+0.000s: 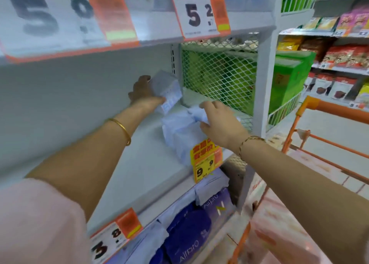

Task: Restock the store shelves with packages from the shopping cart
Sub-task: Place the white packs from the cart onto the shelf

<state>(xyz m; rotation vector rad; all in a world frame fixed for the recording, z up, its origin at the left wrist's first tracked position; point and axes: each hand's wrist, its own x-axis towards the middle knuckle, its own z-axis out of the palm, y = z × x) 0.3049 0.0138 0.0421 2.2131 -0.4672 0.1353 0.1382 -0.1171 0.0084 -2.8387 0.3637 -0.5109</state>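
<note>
Far L, a pink sleeve (40,223) and a bare forearm w/ a gold bangle (122,131) reach onto the white middle shelf (139,163). The left hand (143,91) grips a white-and-blue pkg (167,88), thumb under and fingers over the top. This pkg is tilted, deep at the back of the shelf, just beside the mesh end panel (217,72). In front of it and lower, a pale-blue pkg (177,132) lies on the shelf near the front edge. The right hand (219,120) pinches its crumpled top btwn thumb and curled fingers. The two pkgs sit close; can't tell if they touch. A yellow 9.9 price tag (205,159) covers the pale-blue pkg's lower front. Big price tags (199,14) hang off the shelf above, and dark-blue Allpro packs (189,229) fill the shelf below. Green packs (289,80) show behind the mesh. Far R is the orange shopping cart (329,111) w/ pink pkgs (279,223) inside, and snack shelves (339,54) beyond.
</note>
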